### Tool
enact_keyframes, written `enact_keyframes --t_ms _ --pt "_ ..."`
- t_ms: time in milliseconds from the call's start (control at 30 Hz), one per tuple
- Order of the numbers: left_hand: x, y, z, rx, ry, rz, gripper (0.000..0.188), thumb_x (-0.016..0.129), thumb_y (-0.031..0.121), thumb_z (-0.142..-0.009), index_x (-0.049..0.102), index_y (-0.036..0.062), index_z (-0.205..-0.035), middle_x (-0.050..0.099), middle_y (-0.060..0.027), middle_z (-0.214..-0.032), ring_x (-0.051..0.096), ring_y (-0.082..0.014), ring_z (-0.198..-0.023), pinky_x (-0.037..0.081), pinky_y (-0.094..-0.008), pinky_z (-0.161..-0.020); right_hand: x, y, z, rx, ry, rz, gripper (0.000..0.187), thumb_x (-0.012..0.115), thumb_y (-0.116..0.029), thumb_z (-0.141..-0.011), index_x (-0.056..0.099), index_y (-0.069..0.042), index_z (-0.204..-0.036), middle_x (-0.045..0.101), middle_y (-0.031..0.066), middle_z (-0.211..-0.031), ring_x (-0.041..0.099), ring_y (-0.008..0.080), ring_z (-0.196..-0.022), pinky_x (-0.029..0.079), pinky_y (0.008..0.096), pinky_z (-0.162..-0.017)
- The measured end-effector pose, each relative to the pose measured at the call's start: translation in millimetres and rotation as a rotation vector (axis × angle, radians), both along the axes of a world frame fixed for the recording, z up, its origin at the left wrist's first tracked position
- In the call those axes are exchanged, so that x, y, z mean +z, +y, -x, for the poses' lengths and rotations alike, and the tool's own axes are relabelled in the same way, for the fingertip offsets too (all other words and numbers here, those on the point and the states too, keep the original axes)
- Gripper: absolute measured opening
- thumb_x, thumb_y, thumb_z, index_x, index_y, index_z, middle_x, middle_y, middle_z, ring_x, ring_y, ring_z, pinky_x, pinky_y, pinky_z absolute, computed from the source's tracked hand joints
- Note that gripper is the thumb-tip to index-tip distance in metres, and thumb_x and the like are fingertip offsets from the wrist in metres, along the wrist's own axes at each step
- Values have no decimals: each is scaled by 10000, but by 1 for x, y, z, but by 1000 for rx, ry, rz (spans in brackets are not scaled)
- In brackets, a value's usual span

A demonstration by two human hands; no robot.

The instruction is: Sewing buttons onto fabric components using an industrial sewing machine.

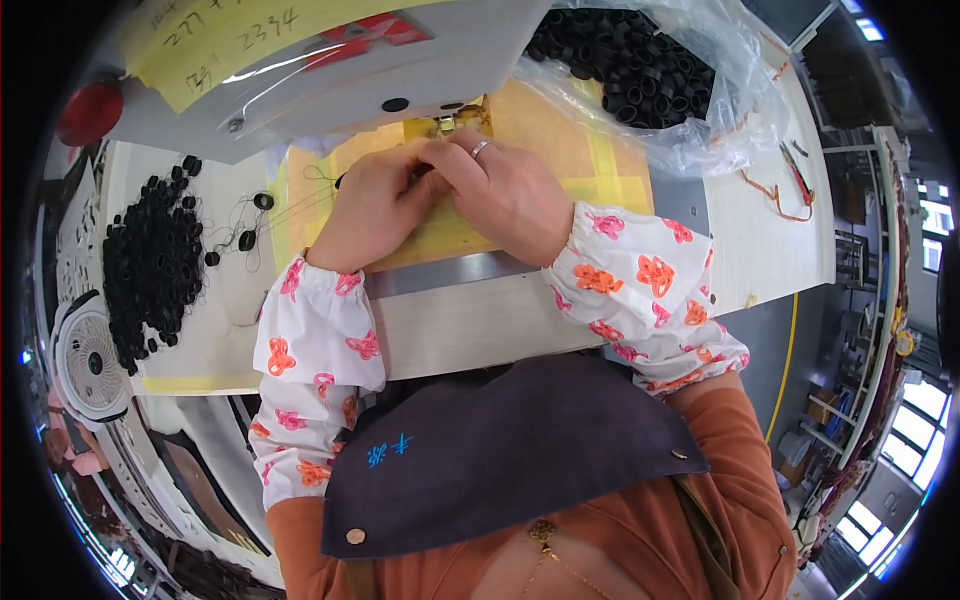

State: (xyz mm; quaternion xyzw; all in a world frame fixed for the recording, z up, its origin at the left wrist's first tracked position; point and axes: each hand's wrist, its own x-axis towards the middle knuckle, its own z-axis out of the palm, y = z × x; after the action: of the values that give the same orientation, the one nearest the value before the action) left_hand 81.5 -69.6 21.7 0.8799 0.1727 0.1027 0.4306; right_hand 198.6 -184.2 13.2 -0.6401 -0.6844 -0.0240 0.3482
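Note:
My left hand (367, 203) and my right hand (515, 195) meet just in front of the needle area (446, 124) of a grey sewing machine (300, 90). The fingers of both are curled and closed together, the right ones lapping over the left. Whatever they pinch is hidden behind the knuckles. Below them lies the machine bed, covered in yellow tape (465, 240). Just left of my left wrist, thin dark threads run across the table to a few small black rings (247, 240).
A large pile of black rings (155, 265) lies on the left of the table. At the back right, a transparent plastic bag (740, 130) holds more rings (650, 75). Red-handled snips (800, 185) with an orange cord lie at the right. A white fan (92, 358) stands beyond the left edge.

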Motion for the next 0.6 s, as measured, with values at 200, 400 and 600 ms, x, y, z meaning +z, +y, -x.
enact_keyframes --t_ms 200,400,600 --pt "-10 -1 -2 87 -77 19 202 595 238 -789 593 45 -849 565 -132 -639 530 -257 -557 400 -321 -527 -13 3 -7 -9 117 -78 288 593 33 -661 492 -37 -922 561 107 -777 570 251 -616 473 315 -530" --pt "-11 2 -8 211 -166 -64 213 622 246 -772 624 42 -834 582 -90 -619 527 -183 -532 404 -275 -515 -6 11 -15 -116 653 38 176 620 17 -654 536 17 -808 574 134 -707 587 272 -646 474 314 -547" --pt "-9 2 -14 304 -30 -128 198 608 222 -756 639 49 -845 592 -75 -624 553 -177 -552 422 -273 -530 -15 18 -21 -192 587 -35 134 634 3 -648 569 19 -764 575 133 -687 570 276 -614 462 330 -555"
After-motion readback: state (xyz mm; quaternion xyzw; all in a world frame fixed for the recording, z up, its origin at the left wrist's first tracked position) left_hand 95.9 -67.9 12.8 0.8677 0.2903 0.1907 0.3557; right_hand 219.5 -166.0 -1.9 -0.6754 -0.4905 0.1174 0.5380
